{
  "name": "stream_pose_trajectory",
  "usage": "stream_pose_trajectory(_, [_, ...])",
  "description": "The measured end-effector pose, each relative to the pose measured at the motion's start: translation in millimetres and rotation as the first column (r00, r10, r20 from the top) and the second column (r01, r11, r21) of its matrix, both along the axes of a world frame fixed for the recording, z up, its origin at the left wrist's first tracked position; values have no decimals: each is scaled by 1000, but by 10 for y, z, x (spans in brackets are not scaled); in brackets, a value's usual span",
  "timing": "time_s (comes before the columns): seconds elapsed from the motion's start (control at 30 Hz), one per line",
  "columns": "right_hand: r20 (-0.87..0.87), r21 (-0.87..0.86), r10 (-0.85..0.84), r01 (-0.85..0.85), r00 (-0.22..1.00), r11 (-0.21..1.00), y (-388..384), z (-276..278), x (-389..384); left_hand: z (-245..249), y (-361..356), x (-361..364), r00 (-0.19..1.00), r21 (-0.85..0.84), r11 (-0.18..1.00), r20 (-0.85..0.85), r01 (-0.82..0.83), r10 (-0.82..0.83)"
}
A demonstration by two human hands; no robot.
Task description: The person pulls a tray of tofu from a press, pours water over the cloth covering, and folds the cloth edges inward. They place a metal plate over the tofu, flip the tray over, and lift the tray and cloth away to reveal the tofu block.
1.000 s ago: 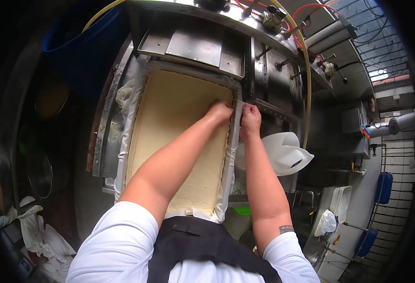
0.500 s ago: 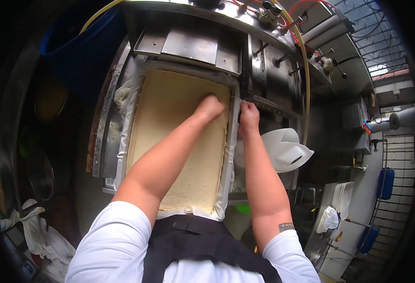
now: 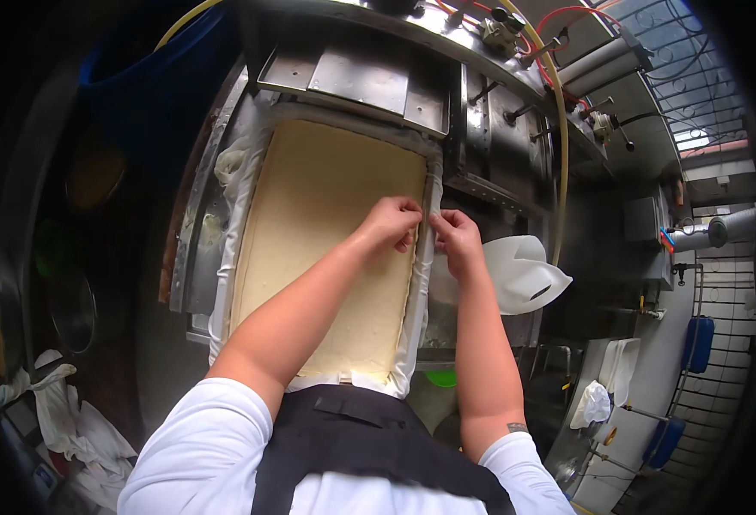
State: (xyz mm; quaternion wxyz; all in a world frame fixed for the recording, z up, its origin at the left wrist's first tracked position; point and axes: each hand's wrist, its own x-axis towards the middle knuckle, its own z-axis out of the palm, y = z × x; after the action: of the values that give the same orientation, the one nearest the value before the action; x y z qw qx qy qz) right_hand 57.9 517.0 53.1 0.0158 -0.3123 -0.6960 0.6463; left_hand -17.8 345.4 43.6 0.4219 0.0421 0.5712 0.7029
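A broad, pale yellow slab (image 3: 335, 180), smooth like soft curd, fills a long rectangular frame in front of me. White cloth (image 3: 418, 287) lines the frame and folds over its sides. At the right side of the slab, my left hand (image 3: 392, 223) is closed, its fingertips pinching at the cloth's inner edge. Facing it, my right hand (image 3: 458, 239) pinches the same cloth edge from outside the frame, thumb and fingers together. A small gap separates the two hands. Fingers partly hide the cloth there.
Right of my right hand stands a white plastic jug with a cut-open top (image 3: 524, 275). Beyond the frame are metal trays (image 3: 356, 81) and a bench with valves and a yellow hose (image 3: 560, 146). A blue barrel (image 3: 150, 77) is at the far left.
Both hands have come nearer to me along the frame's right side. My left hand has turned from a fist over the slab to a pinch at the cloth edge.
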Motion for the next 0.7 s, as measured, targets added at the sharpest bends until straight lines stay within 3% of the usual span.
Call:
stream_pose_trajectory(0.03, [59, 15, 34, -35, 998, 999, -20, 46, 42, 4, 42, 25, 1000, -59, 998, -13, 8, -9])
stream_pose_trajectory(0.23, [31, -55, 39, -38, 999, 998, -5, 31, 57, -52, 206, -25, 993, -231, 971, -87, 62, -84])
stream_pose_trajectory(0.53, [17, -107, 11, -9, 1000, 994, -24, -12, 57, -62, 256, -120, 969, -319, 941, -175, 111, -173])
stream_pose_trajectory(0.7, [20, -106, 17, -15, 1000, 994, -26, 2, 71, -121, 237, -147, 984, -243, 963, -100, 117, -145])
